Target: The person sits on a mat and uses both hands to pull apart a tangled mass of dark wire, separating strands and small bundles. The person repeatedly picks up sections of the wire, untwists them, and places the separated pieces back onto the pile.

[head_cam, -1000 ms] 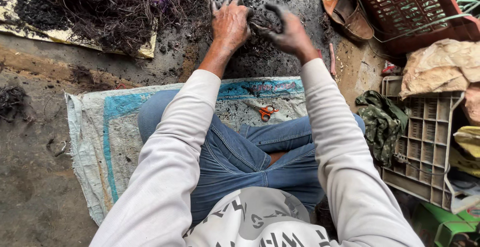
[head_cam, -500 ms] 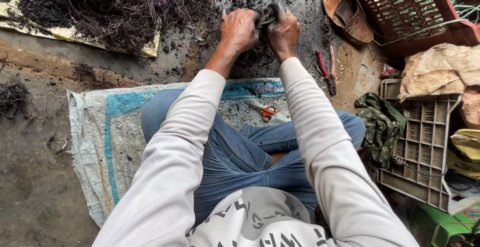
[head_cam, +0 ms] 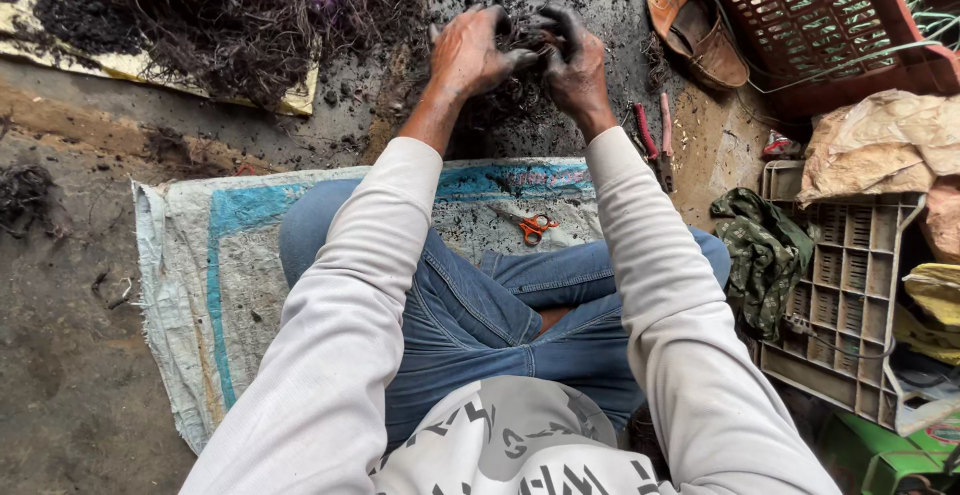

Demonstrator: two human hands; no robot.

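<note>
We have a single view, from the camera on the person's head, looking steeply down and forward over crossed legs on a woven sack [head_cam: 200, 285]. It sits close: sleeves fill 6 o'clock, the ground [head_cam: 70, 355] spreads toward 12, a red crate [head_cam: 830, 25] at 1.

You sit on a woven sack [head_cam: 215, 285] w/ blue stripes, spread flat on the dirt floor. Small orange scissors [head_cam: 536, 226] lie on it, just ahead of your knees. To your right, red-handled pliers [head_cam: 652, 129] rest on the ground, near a brown sandal [head_cam: 697, 31]. Red plastic crate [head_cam: 830, 25] sits top right, tilted, touching the sandal. Below it: crumpled tan bag [head_cam: 880, 145] on a grey crate [head_cam: 850, 305], camo cloth [head_cam: 762, 253] bunched at its left edge. Yellowish board [head_cam: 60, 55] top left.
</note>
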